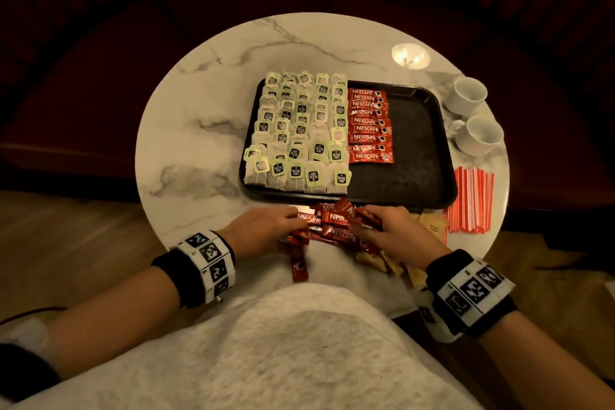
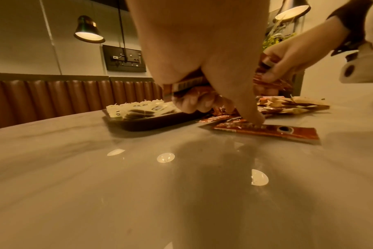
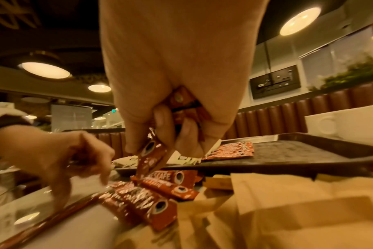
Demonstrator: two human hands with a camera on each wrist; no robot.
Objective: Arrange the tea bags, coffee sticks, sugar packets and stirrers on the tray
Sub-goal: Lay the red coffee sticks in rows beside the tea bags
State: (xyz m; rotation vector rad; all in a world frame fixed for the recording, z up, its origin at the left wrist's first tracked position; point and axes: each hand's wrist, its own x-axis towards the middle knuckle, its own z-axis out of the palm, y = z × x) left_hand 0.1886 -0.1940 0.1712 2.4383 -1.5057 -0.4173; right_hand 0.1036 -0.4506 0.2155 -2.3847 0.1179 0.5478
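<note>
A dark tray (image 1: 416,143) on the round marble table holds rows of tea bags (image 1: 296,133) on its left half and a column of red coffee sticks (image 1: 369,126) beside them. A loose pile of coffee sticks (image 1: 336,226) lies on the table just in front of the tray. My left hand (image 1: 266,230) grips a few sticks (image 2: 187,86), its forefinger touching one on the table (image 2: 266,130). My right hand (image 1: 396,230) pinches several sticks (image 3: 151,156) above the pile. Brown sugar packets (image 1: 429,226) lie under and right of my right hand. Red-and-white stirrers (image 1: 471,200) lie right of the tray.
Two white cups (image 1: 466,95) (image 1: 481,135) stand at the table's right edge beyond the tray. A lamp's reflection (image 1: 411,56) shines on the far right of the table. The tray's right half (image 1: 409,176) is bare. My lap, in pale fabric (image 1: 283,353), meets the near edge.
</note>
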